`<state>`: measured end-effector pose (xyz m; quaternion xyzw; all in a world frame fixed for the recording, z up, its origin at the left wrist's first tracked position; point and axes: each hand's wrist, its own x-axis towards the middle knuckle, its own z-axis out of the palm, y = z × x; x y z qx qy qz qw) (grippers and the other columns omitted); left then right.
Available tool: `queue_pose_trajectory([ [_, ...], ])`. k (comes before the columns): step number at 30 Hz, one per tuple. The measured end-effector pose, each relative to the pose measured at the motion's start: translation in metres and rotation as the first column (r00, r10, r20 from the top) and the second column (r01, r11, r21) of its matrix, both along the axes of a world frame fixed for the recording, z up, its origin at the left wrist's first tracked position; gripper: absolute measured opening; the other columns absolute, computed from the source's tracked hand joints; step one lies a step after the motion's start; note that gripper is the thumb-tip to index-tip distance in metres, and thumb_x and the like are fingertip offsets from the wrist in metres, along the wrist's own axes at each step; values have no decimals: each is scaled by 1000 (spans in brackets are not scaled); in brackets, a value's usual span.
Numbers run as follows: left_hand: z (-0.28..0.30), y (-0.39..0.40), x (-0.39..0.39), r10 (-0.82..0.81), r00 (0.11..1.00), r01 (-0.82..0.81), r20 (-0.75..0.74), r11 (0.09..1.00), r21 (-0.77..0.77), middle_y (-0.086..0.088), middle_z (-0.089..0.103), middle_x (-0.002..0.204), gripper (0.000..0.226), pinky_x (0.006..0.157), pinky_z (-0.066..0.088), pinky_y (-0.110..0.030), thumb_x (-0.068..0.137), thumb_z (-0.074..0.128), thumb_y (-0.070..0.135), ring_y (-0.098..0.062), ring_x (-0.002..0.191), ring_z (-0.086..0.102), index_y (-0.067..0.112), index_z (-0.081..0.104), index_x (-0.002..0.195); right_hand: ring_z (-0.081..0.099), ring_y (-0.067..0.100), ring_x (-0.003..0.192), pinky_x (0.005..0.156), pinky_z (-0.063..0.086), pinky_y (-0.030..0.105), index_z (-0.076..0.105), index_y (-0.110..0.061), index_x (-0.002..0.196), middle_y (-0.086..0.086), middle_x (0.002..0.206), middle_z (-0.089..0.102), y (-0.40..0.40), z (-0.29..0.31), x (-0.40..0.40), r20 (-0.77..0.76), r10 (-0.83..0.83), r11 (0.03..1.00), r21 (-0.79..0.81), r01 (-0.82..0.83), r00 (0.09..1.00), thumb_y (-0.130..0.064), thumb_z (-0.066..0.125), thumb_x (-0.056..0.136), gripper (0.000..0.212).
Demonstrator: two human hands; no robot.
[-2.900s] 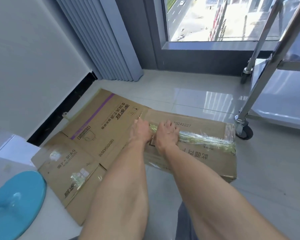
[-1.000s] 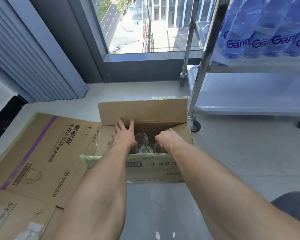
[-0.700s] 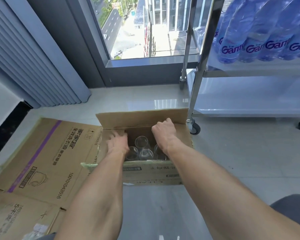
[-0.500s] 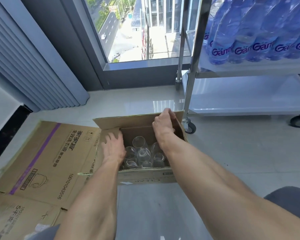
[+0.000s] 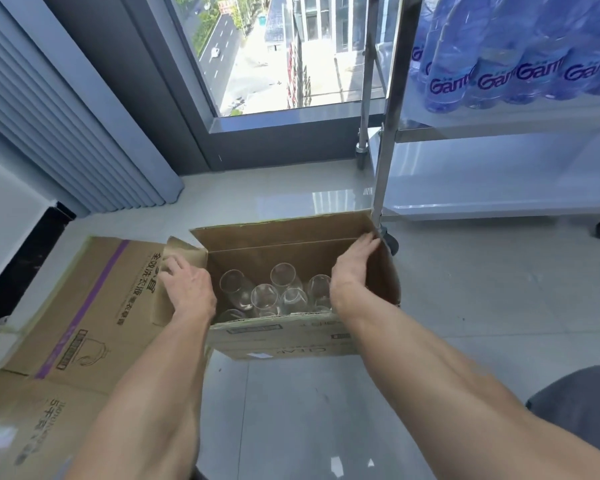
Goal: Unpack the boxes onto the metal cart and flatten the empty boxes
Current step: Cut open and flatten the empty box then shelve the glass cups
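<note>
Head view, box: open cardboard box on the floor, beside the metal cart, mouth upward, long axis left to right.
Head view, glasses: clear glasses stand upright inside, rims up, between the two hands.
Left hand: left hand presses the left flap outward, fingers fairly straight and close together.
Right hand: right hand pushes the right flap outward, fingers straight and together.
Key relation: glasses lie just inward and below both hands; the right hand seems slightly nearer.
Flattened boxes: flattened cardboard lies left of the box.
Cart load: water bottles on the upper shelf; lower shelf beside the box.
</note>
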<state>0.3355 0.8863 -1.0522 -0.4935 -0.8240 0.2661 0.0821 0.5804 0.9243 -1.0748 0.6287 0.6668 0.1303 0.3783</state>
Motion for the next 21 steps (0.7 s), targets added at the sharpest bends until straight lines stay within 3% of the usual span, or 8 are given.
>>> queue_pose_trajectory([
  [2,-21,-10,-7,147,964,-157,220,987,27,-35,23,149,72,103,45,-45,90,64,41,-45,135,33,1,39,145,8,58,142,105,26,71,17,3,152,40,154,8,0,1,12,-204,-171,983,35,182,964,-19,54,98,69],
  [5,-46,-25,-9,254,862,-318,439,945,78,-29,15,151,94,98,47,-56,83,75,35,-44,137,23,-2,14,145,-7,54,144,106,26,69,9,-9,156,38,154,-10,0,-5,36,-413,-268,948,51,316,871,-20,51,98,72],
  [8,-59,-24,-11,252,828,-366,500,920,141,-30,28,142,75,92,48,-55,84,73,15,-44,129,35,0,22,138,-13,54,143,105,26,69,11,-9,156,38,153,-18,0,-15,49,-504,-312,935,-12,354,806,-12,53,94,74],
  [10,-65,-17,-14,239,783,-381,575,914,138,-30,48,130,59,92,50,-49,85,67,10,-44,118,51,-1,36,134,-10,51,145,106,27,67,-2,-9,156,35,155,-17,2,-21,56,-559,-339,923,-40,383,757,-6,54,93,84],
  [12,-69,-12,-17,253,696,-475,672,864,167,-28,61,117,41,88,51,-44,84,64,7,-44,108,60,-1,52,123,0,46,147,105,33,62,-8,-8,155,30,158,-7,7,-33,58,-650,-387,884,-58,465,654,-2,52,92,86],
  [17,-69,-4,-14,326,510,-737,796,644,208,-29,63,117,38,91,50,-45,87,60,15,-45,108,61,-6,61,119,53,34,118,93,47,39,40,0,135,20,131,52,12,-53,55,-889,-382,670,-78,739,253,-15,55,94,46],
  [19,-63,-6,-4,322,534,-753,782,601,267,-28,60,117,42,83,46,-43,86,62,20,-41,100,59,-6,56,120,59,34,113,90,48,37,48,-5,125,17,122,60,12,-53,54,-903,-383,642,-107,759,196,-16,51,95,32],
  [21,-58,-6,8,268,694,-643,669,650,406,-24,53,116,45,83,41,-44,82,69,21,-35,98,52,-1,48,116,59,34,111,87,47,38,47,-4,125,17,120,60,9,-52,49,-904,-362,643,-66,763,227,-13,45,97,29],
])
